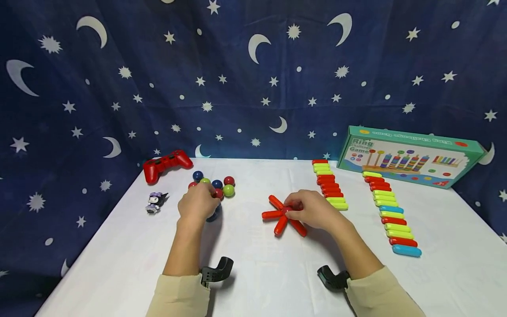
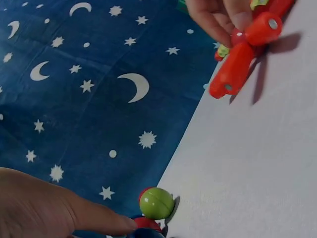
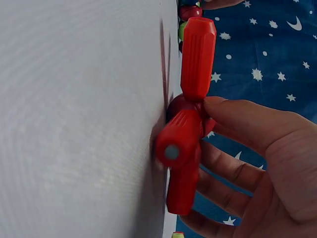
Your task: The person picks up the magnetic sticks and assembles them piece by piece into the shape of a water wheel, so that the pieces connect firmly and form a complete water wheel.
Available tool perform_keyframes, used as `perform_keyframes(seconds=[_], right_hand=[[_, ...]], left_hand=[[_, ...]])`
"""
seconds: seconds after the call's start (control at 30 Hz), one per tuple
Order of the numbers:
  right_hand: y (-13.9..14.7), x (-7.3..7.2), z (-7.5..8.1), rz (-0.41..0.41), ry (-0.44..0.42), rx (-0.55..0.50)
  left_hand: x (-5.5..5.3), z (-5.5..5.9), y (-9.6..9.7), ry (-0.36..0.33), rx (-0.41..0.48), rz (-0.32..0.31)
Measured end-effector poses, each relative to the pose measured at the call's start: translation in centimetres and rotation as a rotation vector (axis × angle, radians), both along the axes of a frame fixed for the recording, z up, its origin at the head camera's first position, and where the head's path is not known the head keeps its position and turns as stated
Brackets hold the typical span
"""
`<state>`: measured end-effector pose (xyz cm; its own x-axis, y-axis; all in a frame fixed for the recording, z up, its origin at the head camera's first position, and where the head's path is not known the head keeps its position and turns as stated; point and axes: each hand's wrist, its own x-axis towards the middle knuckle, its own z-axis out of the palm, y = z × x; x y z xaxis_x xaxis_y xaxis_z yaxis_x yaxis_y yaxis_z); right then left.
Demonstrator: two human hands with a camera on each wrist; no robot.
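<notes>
In the head view my left hand reaches down among several glossy balls, coloured blue, red and green. Its thumb or a finger comes close to a red ball in the left wrist view; what its other fingers do is hidden. My right hand pinches a red ball at the hub of a star of red sticks. Red sticks radiate from that ball, and one stick points away from the fingers in the right wrist view. A green ball lies right of my left hand.
Two columns of red, yellow-green and blue sticks lie at the right, before a green Ring Game box. A red game controller and a small figurine occupy the left side. A starry blue cloth hangs behind.
</notes>
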<state>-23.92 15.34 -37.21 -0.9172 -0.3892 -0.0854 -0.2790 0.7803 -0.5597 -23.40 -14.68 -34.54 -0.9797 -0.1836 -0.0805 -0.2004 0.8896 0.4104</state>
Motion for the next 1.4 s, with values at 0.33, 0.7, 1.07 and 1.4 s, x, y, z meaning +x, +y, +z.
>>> perform_keyframes(seconds=[0.33,0.7,1.07,1.4], right_hand=[[-1.2,0.7,0.6,0.025,0.092,0.107],[-1.6,1.0,0.3,0.034,0.095,0.104],[-1.5,1.1,0.2,0.011,0.056,0.085],[-1.5,1.0,0.3,0.031,0.086,0.068]], left_hand=[[0.4,-0.5,2.4,0.033,-0.046,-0.207],[0.1,-1.8,5.4,0.031,0.202,-0.343],[0.0,-2.0,5.5,-0.008,0.229,-0.393],[0.3,1.0,0.5,0.003,0.162,-0.206]])
